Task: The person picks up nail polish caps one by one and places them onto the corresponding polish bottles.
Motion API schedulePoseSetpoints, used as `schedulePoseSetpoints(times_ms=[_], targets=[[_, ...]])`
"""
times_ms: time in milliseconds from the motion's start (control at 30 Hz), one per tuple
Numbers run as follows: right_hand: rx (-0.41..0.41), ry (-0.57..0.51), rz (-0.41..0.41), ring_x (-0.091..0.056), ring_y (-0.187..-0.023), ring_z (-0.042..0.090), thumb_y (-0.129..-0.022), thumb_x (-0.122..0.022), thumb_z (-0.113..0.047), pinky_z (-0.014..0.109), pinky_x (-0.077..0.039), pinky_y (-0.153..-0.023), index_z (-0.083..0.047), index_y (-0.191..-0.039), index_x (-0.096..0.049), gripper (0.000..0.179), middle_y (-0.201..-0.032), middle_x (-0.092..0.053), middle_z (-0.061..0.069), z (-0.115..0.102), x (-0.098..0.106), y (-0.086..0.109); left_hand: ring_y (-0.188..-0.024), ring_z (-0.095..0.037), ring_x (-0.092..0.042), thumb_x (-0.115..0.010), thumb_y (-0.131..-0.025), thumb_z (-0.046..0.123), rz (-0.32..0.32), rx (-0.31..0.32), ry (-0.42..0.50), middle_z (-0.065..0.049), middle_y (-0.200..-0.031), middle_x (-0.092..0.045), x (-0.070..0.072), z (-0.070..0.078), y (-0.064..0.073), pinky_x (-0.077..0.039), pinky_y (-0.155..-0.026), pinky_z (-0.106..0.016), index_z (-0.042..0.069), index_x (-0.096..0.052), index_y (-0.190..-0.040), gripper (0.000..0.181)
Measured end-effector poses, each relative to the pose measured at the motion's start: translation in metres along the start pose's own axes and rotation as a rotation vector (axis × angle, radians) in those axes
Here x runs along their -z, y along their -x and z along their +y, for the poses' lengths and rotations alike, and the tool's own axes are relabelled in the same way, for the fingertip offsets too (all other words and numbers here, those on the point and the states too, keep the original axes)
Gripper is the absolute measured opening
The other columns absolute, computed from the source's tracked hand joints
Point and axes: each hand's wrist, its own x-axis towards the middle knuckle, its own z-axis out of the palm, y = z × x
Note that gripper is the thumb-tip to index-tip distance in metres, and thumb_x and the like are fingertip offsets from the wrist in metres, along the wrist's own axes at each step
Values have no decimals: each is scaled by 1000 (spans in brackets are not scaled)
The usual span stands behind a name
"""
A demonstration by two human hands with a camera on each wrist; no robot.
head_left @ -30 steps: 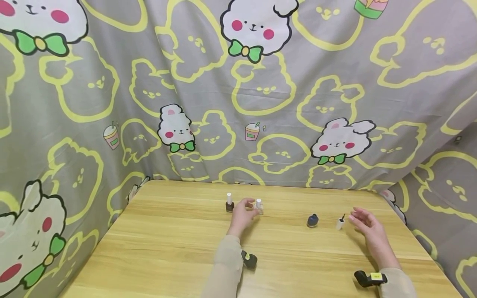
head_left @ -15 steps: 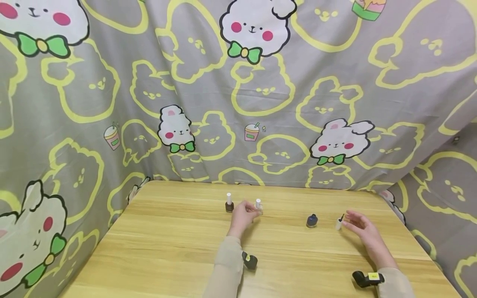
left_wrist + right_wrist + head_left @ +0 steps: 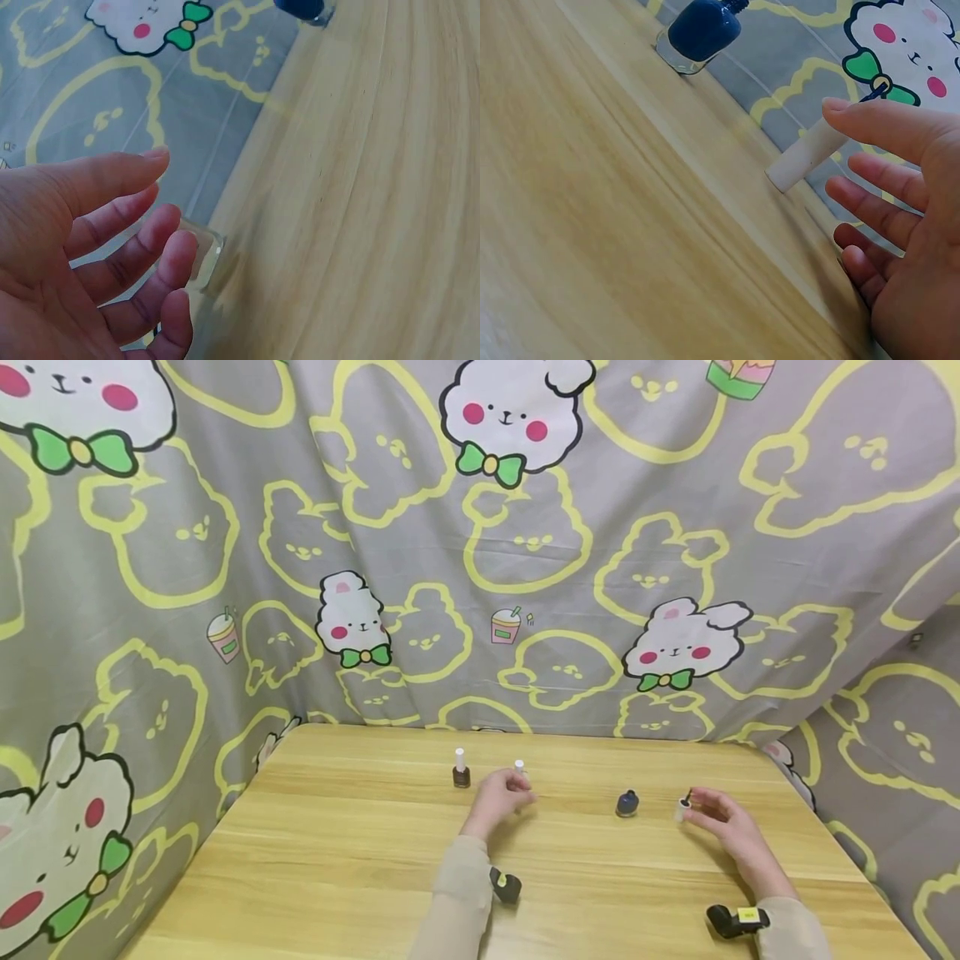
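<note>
My left hand (image 3: pixel 497 800) is in front of a clear nail polish bottle with a white cap (image 3: pixel 519 766), hiding most of it. In the left wrist view its fingers are loosely bent with nothing between them, and the clear glass bottle (image 3: pixel 209 256) shows behind the fingertips. At the right, a white nail polish cap (image 3: pixel 681 811) stands on its end, its dark brush pointing up. My right hand (image 3: pixel 727 823) is around it, thumb and fingers spread apart, the thumb overlapping the cap in the right wrist view. The uncapped blue nail polish bottle (image 3: pixel 703 31) stands left of the cap.
A dark nail polish bottle (image 3: pixel 461 776) with a white cap stands left of my left hand. All these stand on a wooden table (image 3: pixel 360 860). A grey patterned curtain (image 3: pixel 420 552) hangs behind the table and along its sides.
My right hand has moved left to the upright white cap. My left hand has drawn slightly back from the clear bottle, which stays in place.
</note>
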Motion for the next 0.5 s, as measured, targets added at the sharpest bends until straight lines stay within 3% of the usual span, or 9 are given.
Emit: schedulePoseSetpoints(times_ms=[267, 500], targets=[[-9, 47, 1, -46, -95, -19, -92, -67, -33, 5, -37, -82, 6, -140, -40, 68, -103, -46, -38, 0, -1, -1, -72, -8, -55, -78, -79, 15, -65, 10, -35, 0, -83, -64, -11, 8, 0, -46, -64, -21, 8, -69, -93, 19], [9, 59, -2, -45, -94, -20, -91, -68, -32, 4, -37, -82, 7, -138, -42, 66, -102, -47, -39, 1, -2, -1, -71, -8, -56, -79, -79, 16, -98, -1, -9, 0, -83, -64, -21, 19, 5, -47, -64, -21, 6, -68, -94, 21]])
